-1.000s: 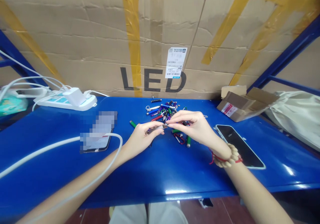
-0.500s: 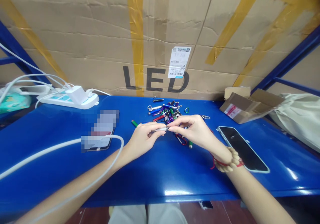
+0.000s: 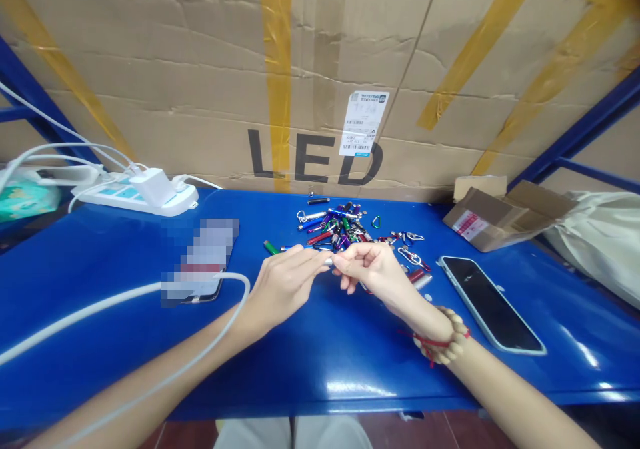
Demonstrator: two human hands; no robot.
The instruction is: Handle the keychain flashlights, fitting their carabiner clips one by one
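Head view: one camera, looking down on a blue desk (image 3: 320, 362).
Left hand (image 3: 283, 287): grip closed, fingers wrapped round a small silver tube (image 3: 329, 261) whose tip pokes out toward 3 o'clock.
Right hand (image 3: 374, 272): grip nearly closed, thumb and forefinger pinching that tip; a bead bracelet (image 3: 445, 343) sits on the wrist.
Tube's place: held just above the desk, between the two hands, at 6 o'clock from the pile.
Handling, as I judge it: keep the tube level and low over the desk, the left hand steady while the right fingertips do the fine work. The piece is small, slick and round, so it would likely roll if dropped.
Pile (image 3: 334, 225): thin metal tubes in red, green, blue, purple and silver, glossy, lying loose.
Clips (image 3: 411, 255): wire loops at 1 o'clock from the right hand.
Phone (image 3: 493, 302): flat dark glass, at 3 o'clock.
Cable (image 3: 100, 307): smooth, white, crossing the left forearm.
Backdrop: creased cardboard (image 3: 200, 89) with yellow tape, at 12 o'clock.
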